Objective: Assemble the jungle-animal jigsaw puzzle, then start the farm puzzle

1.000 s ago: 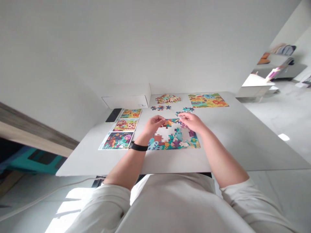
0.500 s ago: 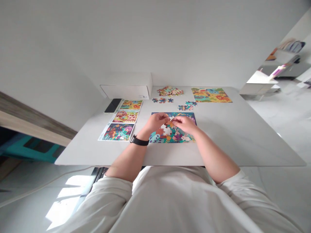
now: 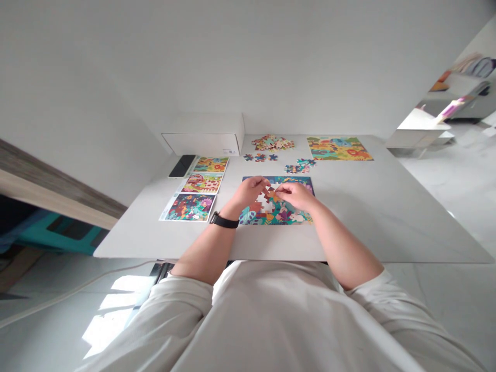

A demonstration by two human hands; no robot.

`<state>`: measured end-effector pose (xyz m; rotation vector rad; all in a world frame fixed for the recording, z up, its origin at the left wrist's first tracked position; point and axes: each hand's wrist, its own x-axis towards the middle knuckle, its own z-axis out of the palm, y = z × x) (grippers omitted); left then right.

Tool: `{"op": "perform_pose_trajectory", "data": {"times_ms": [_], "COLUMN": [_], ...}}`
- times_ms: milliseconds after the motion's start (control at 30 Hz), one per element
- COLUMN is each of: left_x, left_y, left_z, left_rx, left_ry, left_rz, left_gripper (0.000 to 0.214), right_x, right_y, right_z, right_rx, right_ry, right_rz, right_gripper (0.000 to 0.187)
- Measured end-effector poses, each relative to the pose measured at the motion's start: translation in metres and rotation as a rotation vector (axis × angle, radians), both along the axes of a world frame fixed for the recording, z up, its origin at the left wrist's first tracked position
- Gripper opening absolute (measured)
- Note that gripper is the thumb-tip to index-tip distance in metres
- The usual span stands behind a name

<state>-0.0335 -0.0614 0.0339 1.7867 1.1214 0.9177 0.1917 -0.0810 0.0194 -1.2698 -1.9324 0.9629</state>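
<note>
A dark, colourful jigsaw puzzle lies flat near the front of the table, with a white gap left of its middle. Over its upper left part is my left hand, fingers curled together; what they hold, if anything, is hidden. My right hand reaches in from the other side, thumb and finger pinched on an orange puzzle piece just over the gap. Just behind the puzzle lie loose joined pieces. Farther back, a few more puzzle pieces sit in a row.
A heap of pieces lies by the wall, left of a finished animal puzzle. Three picture cards line the left side, beside a phone. A white box stands behind them on the white table.
My hands have drawn slightly apart over the puzzle, and more of the white gap shows between them. The whole view has shifted a little.
</note>
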Motion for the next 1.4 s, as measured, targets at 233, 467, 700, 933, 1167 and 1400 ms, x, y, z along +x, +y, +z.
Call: {"op": "perform_pose_trajectory", "data": {"times_ms": [233,467,700,933,1167,1400], "left_x": [-0.004,-0.002,-0.006,-0.006,-0.009,-0.015], "left_y": [-0.003,-0.006,-0.002,0.0,0.002,0.0], "left_z": [0.004,0.006,0.0,0.0,0.001,0.006], "left_rx": [0.007,-0.07,-0.111,-0.069,0.016,0.143], "left_ry": [0.07,0.179,0.126,0.101,0.167,0.295], "left_rz": [-0.088,-0.196,-0.113,-0.042,0.077,0.125], "left_gripper": [0.034,0.025,0.018,0.025,0.022,0.019], "right_x": [-0.002,-0.004,0.0,0.0,0.0,-0.007], "right_y": [0.001,0.003,0.006,0.01,0.011,0.005], "right_z": [0.001,-0.002,-0.006,-0.014,-0.015,-0.017], "right_rx": [0.009,0.066,0.054,0.06,0.089,0.055], "right_ry": [-0.014,0.0,0.057,0.098,0.101,0.041], "right_rz": [0.005,-0.103,-0.139,-0.161,-0.154,-0.066], "right_gripper": [0.019,0.023,0.029,0.024,0.015,0.011]}}
